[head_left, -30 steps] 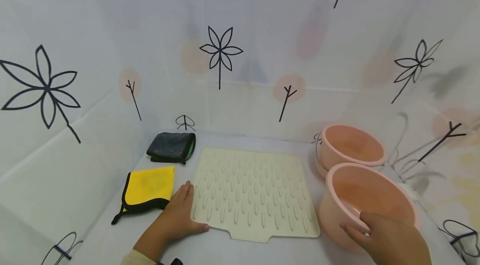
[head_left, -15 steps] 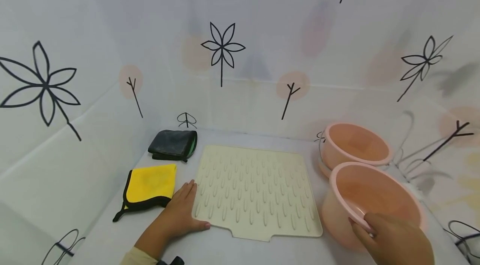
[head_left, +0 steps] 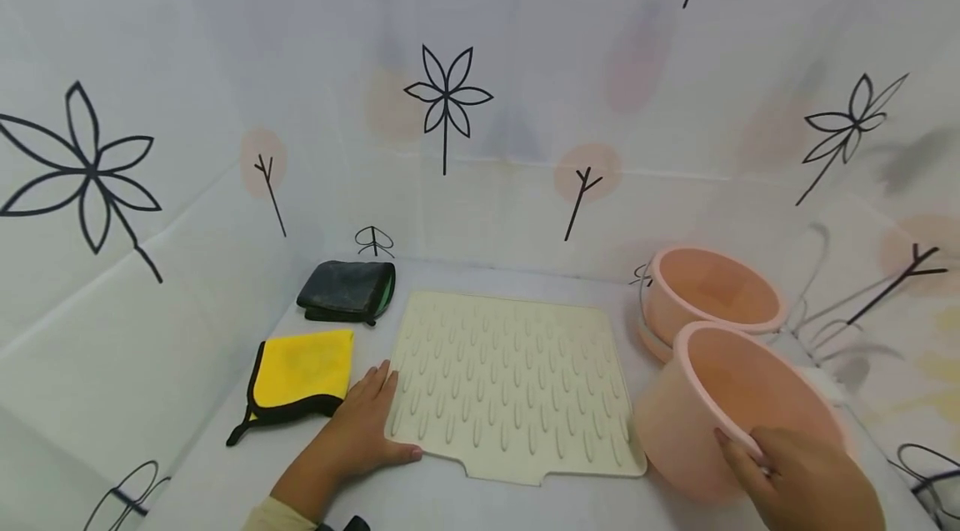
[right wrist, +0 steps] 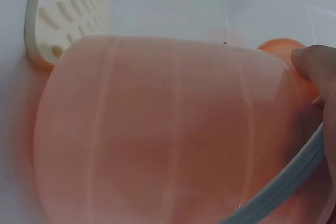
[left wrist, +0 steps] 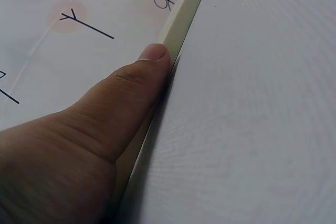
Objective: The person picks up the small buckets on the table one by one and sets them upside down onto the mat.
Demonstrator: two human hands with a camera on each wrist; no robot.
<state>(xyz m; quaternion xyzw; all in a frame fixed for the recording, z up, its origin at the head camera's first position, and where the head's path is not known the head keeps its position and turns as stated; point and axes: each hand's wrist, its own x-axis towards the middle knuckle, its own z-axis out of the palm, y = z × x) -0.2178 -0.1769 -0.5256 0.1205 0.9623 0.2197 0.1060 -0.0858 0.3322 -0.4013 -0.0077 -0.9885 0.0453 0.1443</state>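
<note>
A cream ridged mat (head_left: 510,381) lies flat in the middle of the white surface. My left hand (head_left: 356,439) rests along its left edge and front corner, fingers straight; in the left wrist view the thumb (left wrist: 121,98) lies along the mat's edge. At the right, my right hand (head_left: 810,473) pinches the near rim of a pink bucket (head_left: 686,423), thumb and fingers over the rim. This bucket is tilted, its mouth leaning right and its lower side close to the mat's right edge. In the right wrist view a grey handle (right wrist: 289,182) hangs beside the bucket wall.
A second pink bucket (head_left: 712,285) stands behind the tilted one. Left of the mat lie a folded yellow cloth (head_left: 303,368) with black trim and a folded dark grey cloth (head_left: 345,289). A patterned white curtain (head_left: 510,206) encloses the back and sides.
The front bucket has tipped further, its rim shifting right and its lower part left toward the mat, with my right hand moving right along with it. My left hand stays at the mat.
</note>
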